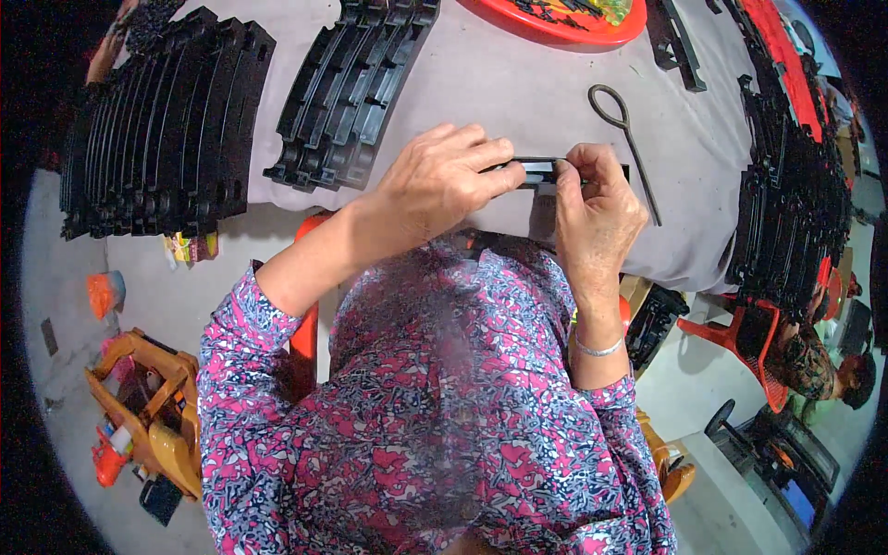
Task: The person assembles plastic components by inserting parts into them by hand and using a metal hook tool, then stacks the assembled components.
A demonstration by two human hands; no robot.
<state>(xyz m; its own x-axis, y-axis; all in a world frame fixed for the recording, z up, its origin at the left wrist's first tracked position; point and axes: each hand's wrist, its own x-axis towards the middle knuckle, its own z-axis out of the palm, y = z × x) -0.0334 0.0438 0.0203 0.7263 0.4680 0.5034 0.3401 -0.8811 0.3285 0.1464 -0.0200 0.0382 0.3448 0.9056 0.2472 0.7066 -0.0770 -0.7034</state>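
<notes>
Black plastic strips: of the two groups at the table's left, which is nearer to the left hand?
The narrower group, just up-left of the left hand; the wider group stands farther left.

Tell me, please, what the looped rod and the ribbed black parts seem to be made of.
Looped rod: probably metal, dull and dark, thin, its end bent into an eye.
Ribbed black parts: likely moulded plastic, satin, with pale highlights along repeated ridges.

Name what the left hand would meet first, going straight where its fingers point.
Left hand: past the slim black plastic bar it holds, probably the bare right hand; depth is unclear.
</notes>
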